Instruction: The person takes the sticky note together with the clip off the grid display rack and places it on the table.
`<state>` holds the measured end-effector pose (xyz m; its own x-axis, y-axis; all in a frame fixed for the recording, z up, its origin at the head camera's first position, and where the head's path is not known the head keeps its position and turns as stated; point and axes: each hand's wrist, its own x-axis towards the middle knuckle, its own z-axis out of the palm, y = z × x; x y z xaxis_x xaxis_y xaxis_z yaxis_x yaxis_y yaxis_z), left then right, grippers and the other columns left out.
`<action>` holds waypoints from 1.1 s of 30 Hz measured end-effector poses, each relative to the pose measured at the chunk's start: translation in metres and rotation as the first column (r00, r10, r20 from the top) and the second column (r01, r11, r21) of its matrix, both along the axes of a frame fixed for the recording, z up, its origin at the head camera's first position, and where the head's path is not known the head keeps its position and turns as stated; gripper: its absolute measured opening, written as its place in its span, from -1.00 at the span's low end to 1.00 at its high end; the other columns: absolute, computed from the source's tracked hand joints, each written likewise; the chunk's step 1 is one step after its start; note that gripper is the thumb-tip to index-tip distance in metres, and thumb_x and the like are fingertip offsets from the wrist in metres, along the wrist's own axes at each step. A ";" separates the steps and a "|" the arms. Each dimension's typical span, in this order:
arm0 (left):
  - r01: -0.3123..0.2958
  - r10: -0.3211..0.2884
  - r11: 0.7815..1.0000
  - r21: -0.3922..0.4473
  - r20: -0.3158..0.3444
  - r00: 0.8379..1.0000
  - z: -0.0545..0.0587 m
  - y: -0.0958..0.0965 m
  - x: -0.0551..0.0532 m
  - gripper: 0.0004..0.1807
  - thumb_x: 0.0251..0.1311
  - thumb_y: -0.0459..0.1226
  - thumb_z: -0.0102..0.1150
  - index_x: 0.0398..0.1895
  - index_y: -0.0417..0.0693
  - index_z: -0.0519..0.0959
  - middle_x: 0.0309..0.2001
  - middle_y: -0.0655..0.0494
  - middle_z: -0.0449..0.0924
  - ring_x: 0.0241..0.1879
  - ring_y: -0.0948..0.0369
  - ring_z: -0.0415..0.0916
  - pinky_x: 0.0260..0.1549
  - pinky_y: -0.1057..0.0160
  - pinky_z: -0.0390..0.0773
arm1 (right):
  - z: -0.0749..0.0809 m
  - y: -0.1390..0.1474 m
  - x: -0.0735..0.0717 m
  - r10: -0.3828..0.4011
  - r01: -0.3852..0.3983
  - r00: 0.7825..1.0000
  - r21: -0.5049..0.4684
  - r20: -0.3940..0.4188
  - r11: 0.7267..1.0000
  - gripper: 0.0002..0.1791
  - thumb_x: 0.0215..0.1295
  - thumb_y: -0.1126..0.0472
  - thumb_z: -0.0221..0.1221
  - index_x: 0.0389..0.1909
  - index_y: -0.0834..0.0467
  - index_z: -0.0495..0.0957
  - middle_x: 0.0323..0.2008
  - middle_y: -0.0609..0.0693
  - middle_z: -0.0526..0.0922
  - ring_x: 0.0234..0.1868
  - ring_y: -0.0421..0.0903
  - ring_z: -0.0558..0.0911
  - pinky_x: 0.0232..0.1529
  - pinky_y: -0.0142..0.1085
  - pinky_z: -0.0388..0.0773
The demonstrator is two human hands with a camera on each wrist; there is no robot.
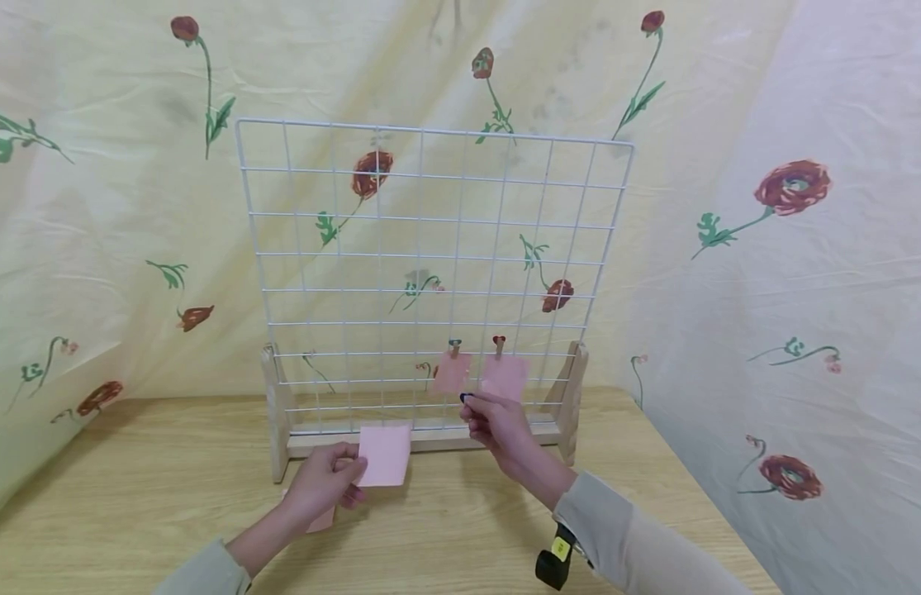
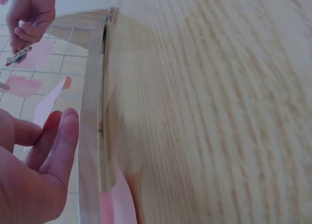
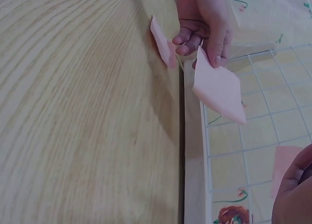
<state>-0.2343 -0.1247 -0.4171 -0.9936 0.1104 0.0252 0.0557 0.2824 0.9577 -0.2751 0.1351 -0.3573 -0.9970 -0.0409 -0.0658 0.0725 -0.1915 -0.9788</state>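
Observation:
My left hand (image 1: pixel 322 479) pinches a pink paper note (image 1: pixel 386 456) by its left edge, in front of the rack's wooden base. In my right hand (image 1: pixel 508 434) is a small clothespin (image 2: pixel 19 55), gripped between thumb and fingers; a dark tip of it shows in the head view. Just beyond that hand, two pink notes hang on the white wire grid (image 1: pixel 430 131). A clothespin with a greenish top (image 1: pixel 454 347) holds the left note (image 1: pixel 451 376); one with a red heart (image 1: pixel 499 344) holds the right note (image 1: pixel 510 372), partly hidden by my hand.
Another pink note (image 1: pixel 322 521) lies on the wooden table (image 1: pixel 430 529), partly under my left hand. Wooden side posts (image 1: pixel 277 413) hold the grid upright. Behind it hangs a flowered cloth (image 1: pixel 728 330). A black device with a yellow label (image 1: pixel 555 566) is beside my right sleeve.

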 end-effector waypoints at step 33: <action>0.122 -0.123 0.992 0.022 0.060 0.991 -0.023 -0.006 0.010 -0.70 0.31 -0.31 0.07 -0.03 -0.40 0.42 -0.60 -0.06 0.59 -0.64 0.10 0.59 -0.60 0.11 0.68 | -0.050 0.037 0.012 -0.070 0.059 0.993 0.116 0.092 0.992 -0.91 0.18 0.30 0.19 -0.49 0.21 0.55 -0.65 -0.13 0.51 -0.65 -0.30 0.40 -0.61 -0.53 0.41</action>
<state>-0.2244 -0.1304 -0.4401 -0.9723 0.2313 -0.0324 0.0295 0.2595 0.9653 -0.2629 0.1723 -0.4076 -0.9862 0.0366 -0.1617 0.1580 -0.0877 -0.9835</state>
